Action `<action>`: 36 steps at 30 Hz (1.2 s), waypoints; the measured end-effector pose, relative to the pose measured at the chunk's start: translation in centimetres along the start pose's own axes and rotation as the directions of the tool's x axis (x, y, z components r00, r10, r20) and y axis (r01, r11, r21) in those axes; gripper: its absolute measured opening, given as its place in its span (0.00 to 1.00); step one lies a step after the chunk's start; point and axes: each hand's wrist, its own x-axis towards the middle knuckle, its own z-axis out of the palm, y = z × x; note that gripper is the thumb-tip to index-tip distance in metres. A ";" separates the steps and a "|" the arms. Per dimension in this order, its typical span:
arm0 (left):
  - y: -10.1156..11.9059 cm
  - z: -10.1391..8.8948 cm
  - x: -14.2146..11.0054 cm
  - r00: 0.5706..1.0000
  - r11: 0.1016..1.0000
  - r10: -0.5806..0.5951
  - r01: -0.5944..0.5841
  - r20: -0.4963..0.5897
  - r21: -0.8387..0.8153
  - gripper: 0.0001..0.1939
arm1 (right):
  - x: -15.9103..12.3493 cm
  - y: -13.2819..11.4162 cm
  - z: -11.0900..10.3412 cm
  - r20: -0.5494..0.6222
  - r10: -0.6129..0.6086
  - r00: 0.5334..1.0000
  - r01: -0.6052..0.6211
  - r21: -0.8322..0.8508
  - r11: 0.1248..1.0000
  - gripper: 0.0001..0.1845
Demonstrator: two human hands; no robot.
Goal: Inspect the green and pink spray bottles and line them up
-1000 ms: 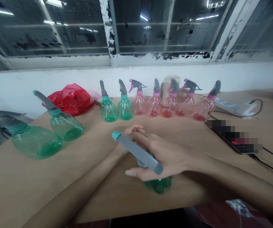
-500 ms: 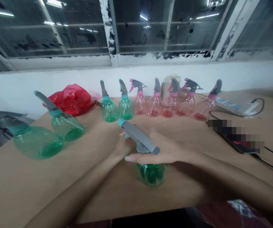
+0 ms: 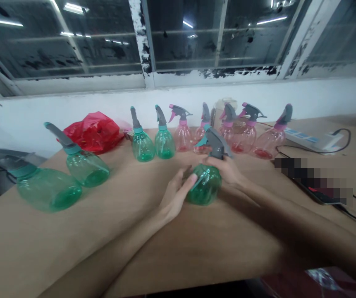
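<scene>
A green spray bottle point(image 3: 204, 184) with a grey trigger head stands upright on the brown table point(image 3: 128, 231), a little past the table's middle. My right hand point(image 3: 227, 170) grips its neck from the right side. My left hand point(image 3: 176, 193) touches the bottle's left side with its fingers spread along the body. Behind it, by the wall, runs a row of bottles: two green ones point(image 3: 142, 145) and several pink ones point(image 3: 266, 142).
Two larger green spray bottles point(image 3: 86, 165) stand at the left, one point(image 3: 47, 188) near the table's edge. A red plastic bag point(image 3: 92, 131) lies by the wall. A white power strip point(image 3: 312, 140), a phone and black cables lie at the right.
The green bottle went from tilted and close to me to upright and farther away, toward the row. My right hand shifted from over the trigger head to the neck.
</scene>
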 end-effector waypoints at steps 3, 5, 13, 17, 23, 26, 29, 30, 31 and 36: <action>0.4 0.0 -0.4 0.999 0.997 0.041 -0.043 0.025 0.071 0.36 | 0.5 0.0 0.5 0.007 -0.011 1.000 0.011 0.022 1.000 0.12; 0.3 0.1 -0.4 0.999 0.991 0.039 -0.040 0.004 0.124 0.40 | 0.5 -0.2 0.9 0.049 -0.061 0.997 0.062 -0.018 0.998 0.15; -0.5 0.3 0.0 1.000 0.984 0.007 -0.005 -0.008 0.180 0.45 | 0.4 -1.1 0.9 0.229 -0.210 0.951 0.252 -0.174 0.952 0.17; -0.3 0.5 -0.1 0.997 0.977 0.071 -0.077 0.037 0.198 0.47 | -0.3 -1.8 0.7 0.170 -0.247 0.954 0.274 -0.160 0.948 0.21; 0.2 0.8 -0.3 0.995 0.971 0.093 -0.101 0.048 0.215 0.48 | -0.4 -1.8 1.0 0.161 -0.212 0.964 0.240 -0.177 0.955 0.13; 0.1 1.0 -0.5 0.999 0.970 0.036 -0.041 0.023 0.241 0.48 | -0.2 -1.9 1.1 0.143 -0.230 0.963 0.252 -0.164 0.954 0.10; -0.1 1.1 -0.7 1.000 0.969 -0.008 0.010 -0.009 0.246 0.47 | -0.2 -1.9 1.1 0.135 -0.231 0.964 0.250 -0.156 0.956 0.08; -0.1 1.2 -0.7 1.000 0.969 -0.009 0.012 -0.013 0.248 0.47 | -0.2 -1.9 1.1 0.145 -0.229 0.963 0.250 -0.153 0.956 0.07; -0.1 1.2 -0.8 1.000 0.968 -0.006 0.010 -0.016 0.252 0.46 | -0.2 -1.8 1.1 0.158 -0.227 0.961 0.250 -0.148 0.957 0.06; 0.0 1.2 -0.8 1.000 0.964 0.024 -0.021 -0.006 0.266 0.44 | -0.1 -1.6 0.9 0.225 -0.212 0.951 0.226 -0.037 0.973 0.09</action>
